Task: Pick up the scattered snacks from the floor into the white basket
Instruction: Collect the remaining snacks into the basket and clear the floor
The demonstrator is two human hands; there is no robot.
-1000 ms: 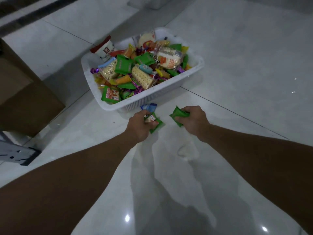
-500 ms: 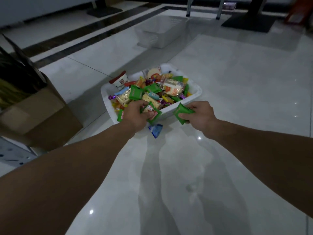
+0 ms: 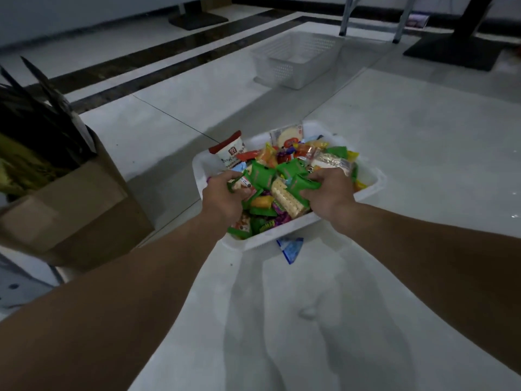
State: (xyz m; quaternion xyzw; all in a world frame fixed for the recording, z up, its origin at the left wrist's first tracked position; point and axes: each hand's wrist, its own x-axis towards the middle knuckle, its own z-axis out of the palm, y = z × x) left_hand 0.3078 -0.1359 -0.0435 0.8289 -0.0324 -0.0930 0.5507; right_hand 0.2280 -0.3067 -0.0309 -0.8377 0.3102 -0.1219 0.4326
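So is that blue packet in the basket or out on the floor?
Out: the blue packet lies on the floor beside the near wall of the white basket.

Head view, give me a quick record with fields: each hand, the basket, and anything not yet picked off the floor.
Left hand: over the basket, fingers grip a printed packet
Right hand: over the basket, fingers grip a green packet
Basket: white, on the floor, heaped with snacks
On floor: blue packet, at the basket's near wall
Also: cardboard box at left; second basket farther back
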